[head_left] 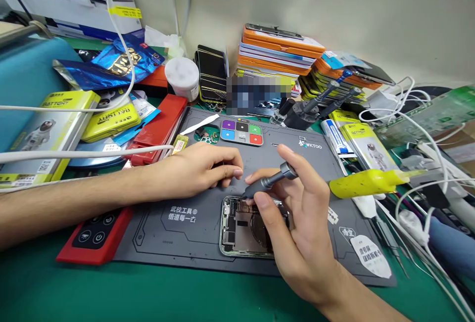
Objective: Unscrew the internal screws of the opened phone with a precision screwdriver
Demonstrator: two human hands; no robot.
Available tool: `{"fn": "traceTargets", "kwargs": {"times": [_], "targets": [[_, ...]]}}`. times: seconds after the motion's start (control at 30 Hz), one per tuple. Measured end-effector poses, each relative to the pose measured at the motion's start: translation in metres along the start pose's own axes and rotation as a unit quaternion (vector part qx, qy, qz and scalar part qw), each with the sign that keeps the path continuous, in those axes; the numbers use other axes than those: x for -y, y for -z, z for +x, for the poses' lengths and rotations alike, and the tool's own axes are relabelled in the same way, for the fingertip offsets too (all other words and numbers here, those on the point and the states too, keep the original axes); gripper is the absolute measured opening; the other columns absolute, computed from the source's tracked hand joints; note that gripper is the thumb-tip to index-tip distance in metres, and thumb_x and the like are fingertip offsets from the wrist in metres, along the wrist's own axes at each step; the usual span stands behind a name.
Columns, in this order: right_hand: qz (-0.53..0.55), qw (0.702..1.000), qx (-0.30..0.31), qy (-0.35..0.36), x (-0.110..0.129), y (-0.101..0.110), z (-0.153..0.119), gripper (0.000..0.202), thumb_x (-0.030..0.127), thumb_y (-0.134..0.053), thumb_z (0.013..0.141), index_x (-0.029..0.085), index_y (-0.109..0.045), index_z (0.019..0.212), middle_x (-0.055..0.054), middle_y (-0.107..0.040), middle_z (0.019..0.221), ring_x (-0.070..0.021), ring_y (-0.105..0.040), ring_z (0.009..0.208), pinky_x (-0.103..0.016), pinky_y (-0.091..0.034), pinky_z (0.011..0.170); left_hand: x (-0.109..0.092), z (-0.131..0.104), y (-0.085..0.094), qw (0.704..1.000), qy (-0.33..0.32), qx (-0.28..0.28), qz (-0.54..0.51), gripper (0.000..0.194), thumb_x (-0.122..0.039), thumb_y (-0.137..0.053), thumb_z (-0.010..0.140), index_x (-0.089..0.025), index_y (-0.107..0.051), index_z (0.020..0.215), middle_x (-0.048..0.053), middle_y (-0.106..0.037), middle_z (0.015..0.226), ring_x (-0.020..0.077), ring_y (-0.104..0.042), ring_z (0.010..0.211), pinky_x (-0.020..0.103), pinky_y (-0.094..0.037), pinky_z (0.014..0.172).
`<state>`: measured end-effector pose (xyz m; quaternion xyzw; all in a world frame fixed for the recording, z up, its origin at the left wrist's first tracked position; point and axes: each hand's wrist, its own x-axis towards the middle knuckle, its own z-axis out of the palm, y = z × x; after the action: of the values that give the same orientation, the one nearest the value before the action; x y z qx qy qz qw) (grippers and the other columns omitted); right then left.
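An opened phone [241,235] lies on the grey work mat [166,250], its inner parts and a round coil showing. My right hand [300,213] grips a dark grey screwdriver [269,182], whose lower end is over the phone's upper edge. That hand hides the phone's right part. My left hand [202,169] rests on the mat above and left of the phone. Its fingers are curled together; whether anything small is between them is hidden. Behind them lies a pad with coloured squares [241,132].
A red tool with buttons [100,238] runs along the mat's left edge. A yellow bottle [363,182] lies at the right, near white cables [438,139]. At the back stand a screwdriver holder [300,114], a white tub [182,78] and stacked orange boxes [274,55].
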<state>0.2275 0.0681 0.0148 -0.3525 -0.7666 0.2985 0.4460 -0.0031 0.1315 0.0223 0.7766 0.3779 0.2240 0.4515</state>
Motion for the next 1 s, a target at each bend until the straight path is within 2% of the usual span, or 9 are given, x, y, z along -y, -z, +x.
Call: {"fn": "traceTargets", "kwargs": {"times": [0.13, 0.27, 0.43, 0.67, 0.87, 1.0], "targets": [[-0.003, 1.0, 0.003, -0.004, -0.0005, -0.0009, -0.0014, 0.072, 0.007, -0.053, 0.107, 0.032, -0.029, 0.169, -0.012, -0.046, 0.172, -0.0266, -0.067, 0.135, -0.054, -0.064, 0.108, 0.0003, 0.0, 0.0019, 1.0, -0.01, -0.002, 0.017, 0.021, -0.032, -0.062, 0.108, -0.022, -0.079, 0.102, -0.002, -0.083, 0.096, 0.0157, -0.073, 0.086, 0.026, -0.051, 0.082], [-0.002, 1.0, 0.004, -0.007, -0.0005, -0.0012, -0.0001, 0.072, 0.007, -0.053, 0.107, 0.032, -0.029, 0.169, -0.012, -0.047, 0.171, -0.0256, -0.068, 0.134, -0.054, -0.063, 0.11, -0.0033, 0.0001, 0.0044, 1.0, 0.008, -0.01, 0.016, 0.02, -0.031, -0.067, 0.106, -0.022, -0.084, 0.1, -0.004, -0.084, 0.091, 0.0147, -0.074, 0.081, 0.024, -0.051, 0.077], [-0.007, 1.0, 0.01, -0.001, -0.0024, -0.0001, -0.0017, 0.073, 0.006, -0.053, 0.106, 0.032, -0.028, 0.17, -0.012, -0.047, 0.17, -0.0251, -0.069, 0.131, -0.054, -0.064, 0.107, -0.0037, -0.0004, 0.0048, 1.0, 0.021, -0.012, -0.009, 0.015, -0.029, -0.072, 0.103, -0.023, -0.086, 0.101, -0.005, -0.087, 0.098, 0.0155, -0.079, 0.091, 0.024, -0.053, 0.084], [-0.035, 0.999, 0.012, 0.028, -0.0065, -0.0008, -0.0057, 0.081, -0.001, -0.057, 0.101, 0.03, -0.029, 0.171, -0.014, -0.047, 0.169, -0.0291, -0.066, 0.138, -0.055, -0.064, 0.106, -0.001, 0.0001, 0.0041, 1.0, 0.007, -0.008, -0.009, 0.013, -0.026, -0.074, 0.101, -0.022, -0.085, 0.097, -0.005, -0.087, 0.098, 0.0146, -0.079, 0.09, 0.023, -0.053, 0.083], [-0.029, 0.999, 0.017, 0.037, -0.0058, -0.0018, -0.0043, 0.083, -0.003, -0.057, 0.101, 0.029, -0.028, 0.171, -0.013, -0.046, 0.167, -0.0242, -0.067, 0.135, -0.048, -0.064, 0.108, -0.0043, 0.0016, 0.0037, 1.0, 0.014, -0.021, 0.005, 0.015, -0.028, -0.071, 0.102, -0.02, -0.081, 0.094, -0.004, -0.084, 0.091, 0.0138, -0.075, 0.084, 0.022, -0.051, 0.076], [-0.008, 0.997, 0.047, 0.065, -0.0064, -0.002, -0.0039, 0.085, -0.006, -0.058, 0.1, 0.026, -0.025, 0.172, -0.013, -0.049, 0.164, -0.0197, -0.066, 0.134, -0.039, -0.064, 0.109, -0.0062, 0.0006, 0.0034, 1.0, -0.005, -0.021, 0.015, 0.021, -0.02, -0.064, 0.104, -0.02, -0.078, 0.089, -0.006, -0.079, 0.086, 0.0107, -0.067, 0.077, 0.02, -0.046, 0.074]]}}
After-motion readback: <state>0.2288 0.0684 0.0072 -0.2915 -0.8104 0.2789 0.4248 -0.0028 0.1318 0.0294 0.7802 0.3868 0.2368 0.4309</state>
